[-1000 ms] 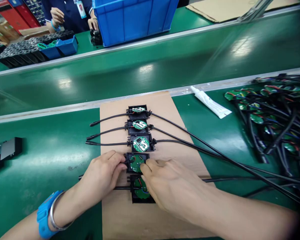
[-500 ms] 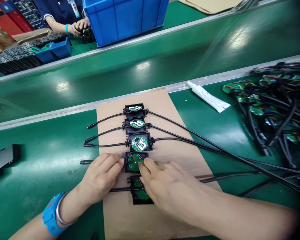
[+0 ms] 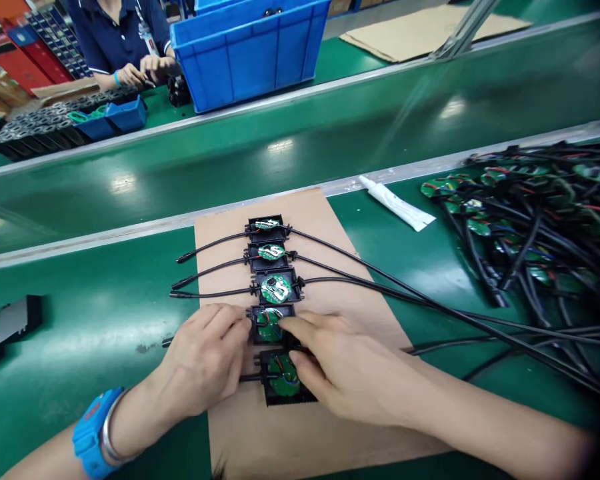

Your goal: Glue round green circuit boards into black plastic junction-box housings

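Note:
Several open black plastic cases stand in a column on a cardboard sheet [image 3: 260, 440], each with a round green circuit board inside. At the fourth case [image 3: 255, 333] from the back, my left hand [image 3: 205, 353] is closed around the black cable [image 3: 167, 343] at its left end. My right hand [image 3: 345, 360] curls over the right end of that case, where a cable [image 3: 430, 348] runs out from under it. Its index fingertip touches the circuit board [image 3: 267, 325]; the thumb lies lower, by the nearest board [image 3: 283, 375]. White paste covers parts of the three farther boards [image 3: 276, 289].
A white tube [image 3: 400, 205] lies beyond the cardboard. To the right is a heap of wired boards and black cables [image 3: 525, 220]. Grey-black parts [image 3: 17, 320] sit at left. Across the bench, a person's hands [image 3: 143, 72] work beside a blue crate [image 3: 250, 63].
The view has shifted slightly. My right thumb has moved away from the index finger, showing more of the nearest board. My left hand stays at the fourth case, fingers more curled.

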`<action>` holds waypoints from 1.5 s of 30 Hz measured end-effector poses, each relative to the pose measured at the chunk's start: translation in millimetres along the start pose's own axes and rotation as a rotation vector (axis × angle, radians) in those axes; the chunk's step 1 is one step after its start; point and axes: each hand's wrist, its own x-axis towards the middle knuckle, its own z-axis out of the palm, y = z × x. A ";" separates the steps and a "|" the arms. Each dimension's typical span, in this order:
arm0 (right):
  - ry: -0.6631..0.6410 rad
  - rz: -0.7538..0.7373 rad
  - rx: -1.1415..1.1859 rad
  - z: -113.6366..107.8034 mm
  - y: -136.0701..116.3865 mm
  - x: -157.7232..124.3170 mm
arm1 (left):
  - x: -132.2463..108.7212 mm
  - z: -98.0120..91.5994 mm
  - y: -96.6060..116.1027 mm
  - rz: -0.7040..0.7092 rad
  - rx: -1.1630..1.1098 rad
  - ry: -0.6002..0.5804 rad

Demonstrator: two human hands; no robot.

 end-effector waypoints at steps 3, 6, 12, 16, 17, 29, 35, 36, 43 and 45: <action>-0.001 0.086 0.063 -5.6 0.5 -3.6 | 2.7 4.9 0.1 0.110 -0.128 -0.064; 0.001 0.122 0.032 -9.1 -1.8 -4.0 | 4.0 14.2 -1.2 0.170 -0.158 -0.125; 0.043 -0.083 0.012 -4.4 8.8 -1.8 | 0.9 21.6 0.4 0.114 -0.203 -0.177; 0.335 -0.307 -0.173 13.7 30.2 -2.2 | -0.2 22.2 3.2 0.088 -0.219 -0.199; 0.370 -0.307 -0.202 18.3 34.6 -2.6 | -0.2 22.2 3.7 0.082 -0.217 -0.207; 0.420 -0.285 -0.191 30.2 33.8 -4.5 | 5.7 21.8 18.7 0.062 -0.041 -0.253; 0.432 -0.195 -0.097 34.1 34.8 -0.3 | 3.7 24.8 20.6 0.052 -0.050 -0.246; 0.435 -0.205 -0.111 35.4 35.2 0.3 | 3.1 25.1 21.2 0.056 -0.041 -0.240; 0.347 -0.164 -0.098 23.0 36.8 3.1 | 5.6 26.6 28.9 0.042 0.094 -0.242; 0.249 -0.081 0.007 12.5 36.2 4.3 | 6.7 26.0 28.7 0.032 0.097 -0.238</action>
